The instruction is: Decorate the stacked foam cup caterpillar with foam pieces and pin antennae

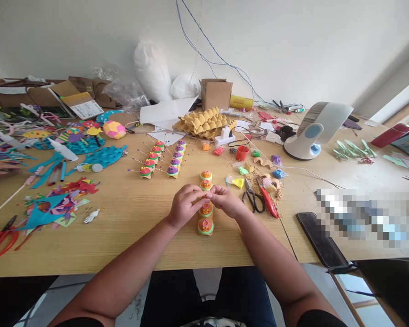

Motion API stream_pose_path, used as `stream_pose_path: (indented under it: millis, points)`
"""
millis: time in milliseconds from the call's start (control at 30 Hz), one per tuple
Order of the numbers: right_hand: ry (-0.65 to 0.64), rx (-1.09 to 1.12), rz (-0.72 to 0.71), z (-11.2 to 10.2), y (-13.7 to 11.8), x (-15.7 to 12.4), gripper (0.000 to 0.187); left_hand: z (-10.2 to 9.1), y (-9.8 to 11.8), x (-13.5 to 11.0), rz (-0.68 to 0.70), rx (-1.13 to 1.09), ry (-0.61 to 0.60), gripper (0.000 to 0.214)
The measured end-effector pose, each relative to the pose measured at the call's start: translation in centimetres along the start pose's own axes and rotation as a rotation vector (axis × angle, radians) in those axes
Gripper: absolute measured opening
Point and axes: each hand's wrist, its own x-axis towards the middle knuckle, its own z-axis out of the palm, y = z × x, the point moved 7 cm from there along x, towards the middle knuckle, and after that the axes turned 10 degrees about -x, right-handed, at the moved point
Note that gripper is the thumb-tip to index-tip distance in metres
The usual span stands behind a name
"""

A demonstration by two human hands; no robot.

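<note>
My left hand (pixel 186 204) and my right hand (pixel 226 200) meet fingertip to fingertip over the middle of a row of orange egg-carton cups (pixel 206 222) with green rims. Both hands have their fingers pinched together on something too small to make out. The row runs away from me on the wooden table (pixel 129 236); its far cups (pixel 206 175) show beyond my fingers. Two finished rows, one red-topped (pixel 150 160) and one purple-topped (pixel 176 160), lie further back left with pins sticking out.
Black scissors (pixel 252 200) and a red cutter (pixel 267 200) lie just right of my hands. Small bags of coloured clay (pixel 238 181), an orange cup (pixel 241 152), yellow egg trays (pixel 204 121), a desk fan (pixel 313 131), a phone (pixel 322 245), red scissors (pixel 0 238) and paper scraps (pixel 54 204) surround them.
</note>
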Motion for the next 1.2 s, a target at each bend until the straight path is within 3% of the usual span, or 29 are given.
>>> stream_pose_path:
  millis: [333,467,900,1200]
  points:
    - [-0.088,0.02,0.025,0.56,-0.03,-0.33,0.044,-0.11,-0.21,-0.01,-0.038,0.0,0.002,0.015]
    - [-0.043,0.029,0.011,0.19,-0.13,-0.28,0.045,0.08,-0.44,-0.13,-0.041,-0.014,-0.011,0.022]
    - [-0.054,0.048,0.016,0.2,-0.01,-0.2,0.041,-0.08,0.27,-0.03,0.007,-0.081,-0.001,0.007]
    - [-0.052,0.095,-0.011,0.68,-0.03,-0.21,0.041,-0.03,-0.01,0.02,-0.086,-0.217,0.046,0.006]
